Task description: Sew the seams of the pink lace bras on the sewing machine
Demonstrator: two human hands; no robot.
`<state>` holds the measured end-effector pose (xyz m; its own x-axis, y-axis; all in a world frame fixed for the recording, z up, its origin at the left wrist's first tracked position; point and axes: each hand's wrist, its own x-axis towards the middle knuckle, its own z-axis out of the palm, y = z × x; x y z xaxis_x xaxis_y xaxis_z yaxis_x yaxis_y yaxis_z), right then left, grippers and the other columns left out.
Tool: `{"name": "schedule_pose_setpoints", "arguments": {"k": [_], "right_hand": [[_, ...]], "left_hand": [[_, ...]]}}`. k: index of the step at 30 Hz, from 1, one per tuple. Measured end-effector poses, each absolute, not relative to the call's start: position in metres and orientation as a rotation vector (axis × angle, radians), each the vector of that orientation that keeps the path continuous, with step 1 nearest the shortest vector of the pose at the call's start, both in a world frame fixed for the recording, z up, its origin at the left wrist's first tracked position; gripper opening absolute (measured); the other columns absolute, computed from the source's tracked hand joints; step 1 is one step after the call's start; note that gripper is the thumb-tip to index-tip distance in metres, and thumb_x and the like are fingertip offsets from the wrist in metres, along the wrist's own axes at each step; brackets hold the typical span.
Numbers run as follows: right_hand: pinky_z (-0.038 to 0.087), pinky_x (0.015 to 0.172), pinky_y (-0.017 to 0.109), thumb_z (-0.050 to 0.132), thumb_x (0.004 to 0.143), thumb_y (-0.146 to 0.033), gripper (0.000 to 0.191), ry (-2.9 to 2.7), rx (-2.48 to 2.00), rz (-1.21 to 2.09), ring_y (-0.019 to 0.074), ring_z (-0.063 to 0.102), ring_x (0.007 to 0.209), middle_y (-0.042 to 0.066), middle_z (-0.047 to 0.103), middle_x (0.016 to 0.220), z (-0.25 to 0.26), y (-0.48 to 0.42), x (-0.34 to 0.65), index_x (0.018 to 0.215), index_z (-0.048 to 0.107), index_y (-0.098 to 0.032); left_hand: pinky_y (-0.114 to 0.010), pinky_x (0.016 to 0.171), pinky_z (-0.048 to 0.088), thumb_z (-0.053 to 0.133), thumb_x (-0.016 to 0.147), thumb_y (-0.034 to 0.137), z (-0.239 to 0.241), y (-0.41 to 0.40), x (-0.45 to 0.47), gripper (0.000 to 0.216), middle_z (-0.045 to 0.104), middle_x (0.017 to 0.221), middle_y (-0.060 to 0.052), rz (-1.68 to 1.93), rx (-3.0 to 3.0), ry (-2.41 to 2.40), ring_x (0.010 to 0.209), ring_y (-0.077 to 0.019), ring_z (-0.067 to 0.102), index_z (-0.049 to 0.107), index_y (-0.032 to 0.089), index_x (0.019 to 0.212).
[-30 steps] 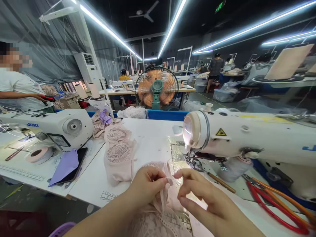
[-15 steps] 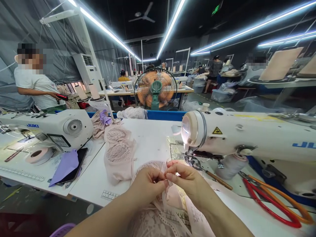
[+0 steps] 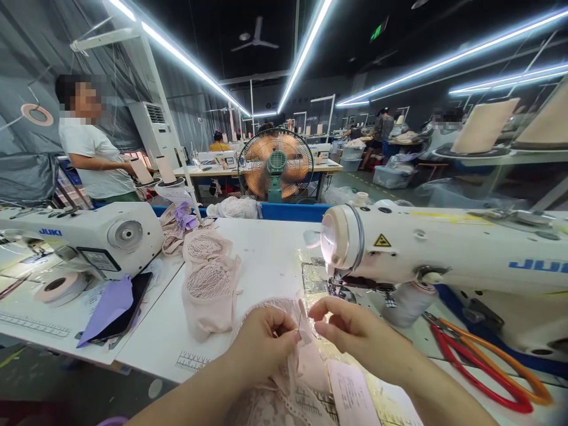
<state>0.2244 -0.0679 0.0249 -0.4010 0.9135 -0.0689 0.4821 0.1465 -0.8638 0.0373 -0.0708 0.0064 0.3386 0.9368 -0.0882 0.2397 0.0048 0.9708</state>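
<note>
My left hand (image 3: pixel 273 340) pinches the edge of a pale pink lace bra (image 3: pixel 306 364) over the front of the white table. A narrow pink strip of it stands up just beyond the pinched fingers. Close by on the right is my right hand (image 3: pixel 350 325), its thumb and forefinger apart, with nothing visible between them. The lower part of the bra spreads towards me, partly hidden by my left wrist. Beside it lies a printed pale pink slip (image 3: pixel 352 390). A second pink lace bra (image 3: pixel 210 290) rests on the table to the left.
A white sewing machine (image 3: pixel 444 242) stands at the right, with a thread cone (image 3: pixel 410 302) and red-and-orange-handled shears (image 3: pixel 488 367) before it. Another machine (image 3: pixel 110 236), a tape roll (image 3: pixel 62 287) and a purple cloth piece (image 3: pixel 109 307) are left. A fan (image 3: pixel 276 163) and a person (image 3: pixel 95 151) are beyond.
My right hand has let go of the bra's edge and moved slightly right, its fingers parting. My left hand keeps its pinch. The view has shifted a little.
</note>
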Motion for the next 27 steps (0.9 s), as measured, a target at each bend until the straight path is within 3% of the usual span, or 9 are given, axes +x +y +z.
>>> {"name": "schedule_pose_setpoints", "arguments": {"k": [2,5,12,18,23,27], "right_hand": [[0.024,0.047,0.024,0.054,0.08,-0.042,0.022,-1.997,-1.313,1.184,0.0107,0.032,0.053,-0.006,0.037,0.058,0.024,-0.069,0.222,0.085,0.058,-0.022],[0.021,0.046,0.023,0.055,0.079,-0.041,0.022,-1.981,-1.296,1.233,0.0097,0.029,0.05,-0.007,0.033,0.053,0.019,-0.07,0.218,0.073,0.056,-0.02],[0.023,0.044,0.022,0.044,0.084,-0.033,0.015,-1.855,-1.292,1.338,0.0093,0.032,0.044,-0.007,0.043,0.048,0.027,-0.076,0.22,0.075,0.048,-0.021],[0.024,0.047,0.024,0.049,0.077,-0.021,0.014,-2.226,-1.445,0.827,0.0112,0.035,0.053,-0.005,0.042,0.055,0.04,-0.08,0.223,0.065,0.043,-0.022],[0.033,0.058,0.025,0.042,0.081,-0.015,0.015,-2.253,-1.248,0.54,0.0136,0.046,0.065,-0.001,0.052,0.069,0.046,-0.071,0.214,0.069,0.048,-0.021],[0.031,0.053,0.025,0.044,0.079,-0.018,0.016,-2.175,-1.389,0.429,0.0142,0.044,0.059,-0.002,0.048,0.061,0.043,-0.07,0.213,0.064,0.045,-0.021]], "left_hand": [[-0.022,0.05,0.028,0.056,0.065,0.03,0.007,-0.071,0.037,0.018,0.042,0.054,0.002,0.786,1.514,1.119,0.053,-0.0098,0.037,0.051,0.015,0.057],[-0.022,0.049,0.027,0.054,0.065,0.029,0.008,-0.071,0.037,0.017,0.039,0.053,0.003,0.781,1.546,1.117,0.052,-0.0094,0.035,0.049,0.015,0.056],[-0.023,0.049,0.03,0.053,0.065,0.029,0.01,-0.072,0.038,0.016,0.043,0.054,0.001,0.765,1.537,1.13,0.052,-0.011,0.039,0.05,0.015,0.057],[-0.023,0.051,0.031,0.05,0.065,0.027,0.009,-0.072,0.04,0.014,0.046,0.055,0.001,0.796,1.583,1.144,0.054,-0.0117,0.042,0.051,0.015,0.057],[-0.023,0.046,0.025,0.05,0.064,0.025,0.011,-0.075,0.044,0.014,0.038,0.049,0.004,0.749,1.625,1.114,0.047,-0.0091,0.034,0.048,0.016,0.054],[-0.022,0.046,0.027,0.05,0.063,0.025,0.009,-0.076,0.043,0.013,0.04,0.049,0.003,0.79,1.577,1.08,0.047,-0.0091,0.035,0.048,0.016,0.054]]}}
